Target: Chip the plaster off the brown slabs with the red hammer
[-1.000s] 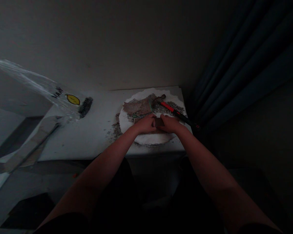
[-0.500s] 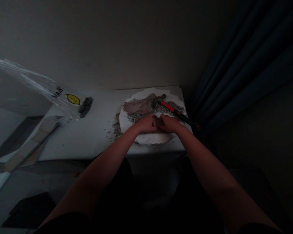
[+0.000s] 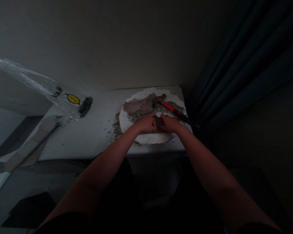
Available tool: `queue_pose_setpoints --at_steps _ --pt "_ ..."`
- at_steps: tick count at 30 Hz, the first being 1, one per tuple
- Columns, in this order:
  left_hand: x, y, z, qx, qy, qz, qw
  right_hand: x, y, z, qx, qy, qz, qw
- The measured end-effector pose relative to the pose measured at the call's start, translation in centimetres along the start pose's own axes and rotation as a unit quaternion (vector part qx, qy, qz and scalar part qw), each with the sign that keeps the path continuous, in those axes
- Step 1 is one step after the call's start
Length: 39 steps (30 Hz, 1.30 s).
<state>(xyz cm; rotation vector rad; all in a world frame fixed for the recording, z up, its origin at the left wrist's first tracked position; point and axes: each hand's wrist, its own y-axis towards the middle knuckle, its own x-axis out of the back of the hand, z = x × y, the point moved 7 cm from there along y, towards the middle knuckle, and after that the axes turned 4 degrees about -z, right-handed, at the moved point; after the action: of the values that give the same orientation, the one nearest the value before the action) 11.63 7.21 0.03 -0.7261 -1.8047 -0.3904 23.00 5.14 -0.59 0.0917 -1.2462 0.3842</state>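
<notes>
Both my hands meet over a round white slab [image 3: 146,138] on a small white table [image 3: 88,136]. My left hand [image 3: 146,124] and my right hand [image 3: 170,123] pinch the same small dark brown piece [image 3: 158,121] between them. Just beyond the hands lies a brownish mesh-backed sheet [image 3: 138,106] with grey crumbs around it. A red-and-black handled tool [image 3: 177,112] lies on the slab, to the right of the sheet and just past my right hand.
A clear plastic bag [image 3: 51,91] with a yellow label and dark grains at its end lies on the table's left. Pale strips [image 3: 31,143] lean at the left edge. A dark curtain [image 3: 246,65] hangs on the right; a wall stands behind.
</notes>
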Motion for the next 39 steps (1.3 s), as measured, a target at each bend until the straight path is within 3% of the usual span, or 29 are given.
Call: queue_pose_setpoints --at_steps 39 --pt "-0.28 0.5 0.34 -0.01 0.01 0.009 1.0 -0.07 0.07 -0.06 -0.006 0.002 0.004 1.0"
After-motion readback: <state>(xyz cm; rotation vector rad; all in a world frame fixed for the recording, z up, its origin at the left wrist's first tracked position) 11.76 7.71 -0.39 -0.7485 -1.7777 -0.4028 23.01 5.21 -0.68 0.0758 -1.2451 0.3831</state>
